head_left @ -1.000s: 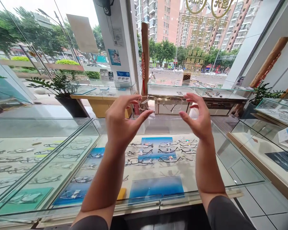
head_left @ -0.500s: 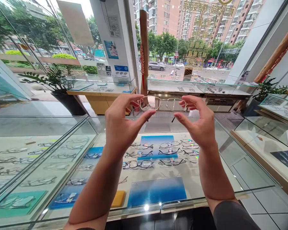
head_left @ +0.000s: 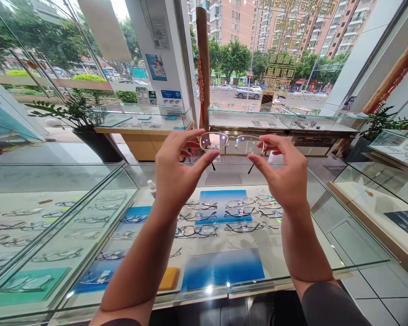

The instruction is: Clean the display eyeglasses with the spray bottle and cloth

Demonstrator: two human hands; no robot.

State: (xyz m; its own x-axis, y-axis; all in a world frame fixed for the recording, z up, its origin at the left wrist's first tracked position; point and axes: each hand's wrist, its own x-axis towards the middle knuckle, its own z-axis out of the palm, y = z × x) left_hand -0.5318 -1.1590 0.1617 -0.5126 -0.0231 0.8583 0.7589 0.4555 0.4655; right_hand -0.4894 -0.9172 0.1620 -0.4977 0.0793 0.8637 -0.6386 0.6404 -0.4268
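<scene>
Held up in front of me is a pair of eyeglasses [head_left: 232, 137] with a thin gold-coloured metal frame and clear lenses. Its dark temple tips point down toward me. My left hand [head_left: 185, 163] grips the left side of the frame between thumb and fingers, near the hinge. On the opposite side, my right hand [head_left: 284, 165] pinches the right end the same way. The glasses are in the air above a glass display case [head_left: 313, 199], touching only my hands. Some of my fingers are hidden behind the frame.
Rows of spectacles [head_left: 243, 226] lie inside the case on white lining and blue boards [head_left: 224, 269]. A yellow block [head_left: 169, 278] and a white bottle [head_left: 151, 186] are near my left arm. Farther off stand more display counters [head_left: 248, 121] and a potted plant [head_left: 91, 140].
The glasses have tilted slightly, and the lenses now catch bright reflections. Both hands have shifted a little to the right, still holding the frame.
</scene>
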